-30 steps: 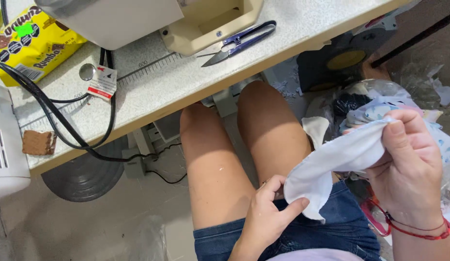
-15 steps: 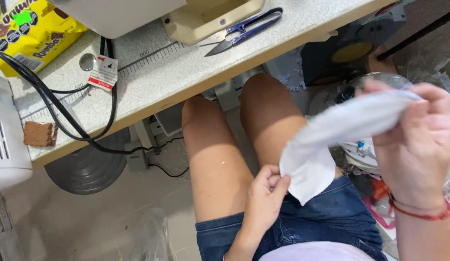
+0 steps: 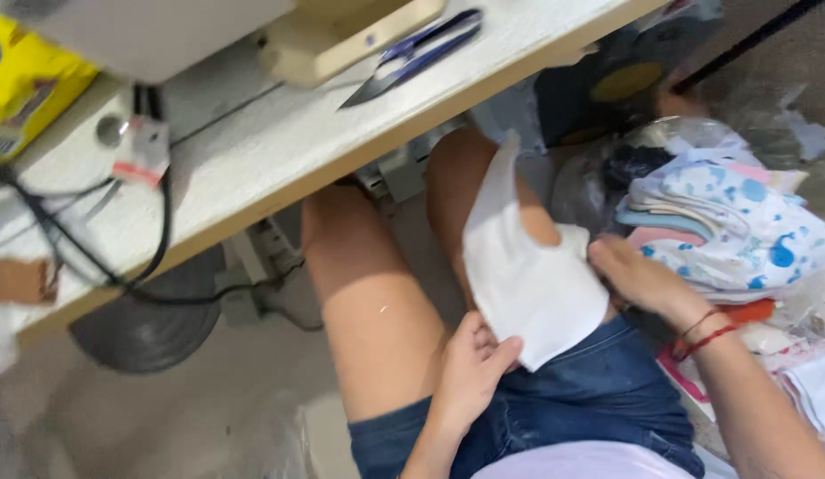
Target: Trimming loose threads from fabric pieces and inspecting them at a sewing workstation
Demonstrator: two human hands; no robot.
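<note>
A white piece of cloth [image 3: 519, 275] lies spread over my right thigh, below the table edge. My left hand [image 3: 473, 368] pinches its lower left corner against my lap. My right hand [image 3: 639, 279] rests on the cloth's right edge, fingers curled at the fabric, with a red string band on the wrist. A pile of folded white and blue patterned fabric [image 3: 732, 222] sits just right of that hand.
A white worktable [image 3: 279, 151] crosses the upper frame, carrying blue thread snips [image 3: 412, 55], a cream machine base [image 3: 341, 40], a yellow packet [image 3: 27, 84] and black cables [image 3: 120, 266]. A dark round pedal plate [image 3: 146, 328] lies on the floor below.
My right hand has come down from holding the cloth raised in the air. The cloth now lies flat over my thigh, and the view has shifted to show the fabric pile.
</note>
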